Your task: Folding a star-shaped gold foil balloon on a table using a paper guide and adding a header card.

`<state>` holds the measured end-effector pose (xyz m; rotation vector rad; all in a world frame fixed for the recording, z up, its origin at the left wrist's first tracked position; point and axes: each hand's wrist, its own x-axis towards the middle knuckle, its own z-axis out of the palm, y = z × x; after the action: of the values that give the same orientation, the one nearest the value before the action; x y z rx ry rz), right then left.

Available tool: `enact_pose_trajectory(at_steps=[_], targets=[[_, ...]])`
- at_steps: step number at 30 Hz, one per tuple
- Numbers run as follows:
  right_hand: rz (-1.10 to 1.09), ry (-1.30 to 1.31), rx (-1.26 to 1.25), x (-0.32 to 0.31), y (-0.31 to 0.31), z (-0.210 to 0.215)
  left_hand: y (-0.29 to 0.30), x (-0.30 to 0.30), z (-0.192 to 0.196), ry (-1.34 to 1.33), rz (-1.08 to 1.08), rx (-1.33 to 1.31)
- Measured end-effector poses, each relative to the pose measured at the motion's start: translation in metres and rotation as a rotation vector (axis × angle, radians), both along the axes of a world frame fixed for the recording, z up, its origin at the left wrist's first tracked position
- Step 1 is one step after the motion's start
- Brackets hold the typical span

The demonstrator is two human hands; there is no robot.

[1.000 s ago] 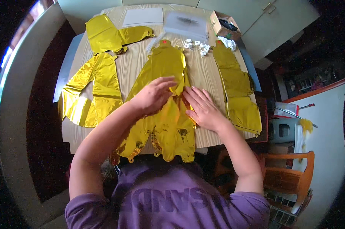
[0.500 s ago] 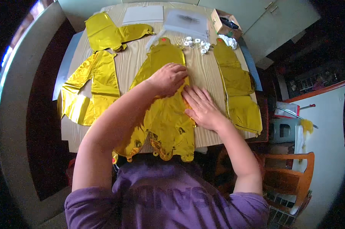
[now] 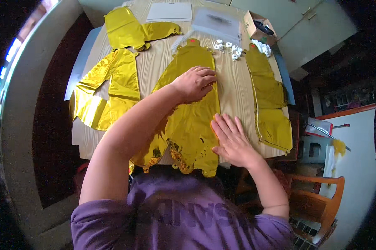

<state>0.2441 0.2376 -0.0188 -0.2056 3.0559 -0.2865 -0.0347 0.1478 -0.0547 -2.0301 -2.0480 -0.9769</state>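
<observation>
Nearer the person than half a second ago, the bare right hand [image 3: 233,143] has moved down along the right edge of a long, shiny gold foil piece [image 3: 196,121] with small rounded tabs, while the bare left hand [image 3: 195,83] stays at about the same spot on it. That foil piece lies flat in the middle of a pale wood-grained table [image 3: 150,66], its far tab bearing a red dot (the only one clearly showing on it) and its near tabs reaching past the table's near edge.

Spread flat, palm down, the right hand has its fingers slightly apart, the thumb and index finger at the foil's edge and the others over the wood. Over the foil's right side, farther off, the left hand has its fingers curled together; whether they pinch the edge, I cannot tell. Its forearm crosses the foil's left part.

To the left lie a far gold foil piece with a long arm [image 3: 125,29] and a nearer, bent gold foil piece [image 3: 123,79]; to the right lies a folded gold foil piece [image 3: 269,96]. At the far side are a white rectangular sheet [image 3: 169,11], translucent plastic sheets [image 3: 215,25], small white stringed pieces [image 3: 236,52] and an open tan box [image 3: 250,26] (something black sits inside).
</observation>
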Motion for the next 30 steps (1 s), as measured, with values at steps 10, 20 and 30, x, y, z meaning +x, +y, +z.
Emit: enact_pose_trajectory(at_steps=[10,20,30], targets=[[-0.003,0.072,-0.181,-0.021,0.01,0.021,-0.104,0.028,0.084,-0.241,0.577,-0.056],[-0.036,0.099,-0.084,-0.051,-0.007,0.032,-0.212,0.096,0.067,-0.432,0.845,-0.605],[-0.008,0.178,-0.154,-0.053,-0.003,0.017,-0.159,0.108,0.123,-0.795,0.289,-0.361]])
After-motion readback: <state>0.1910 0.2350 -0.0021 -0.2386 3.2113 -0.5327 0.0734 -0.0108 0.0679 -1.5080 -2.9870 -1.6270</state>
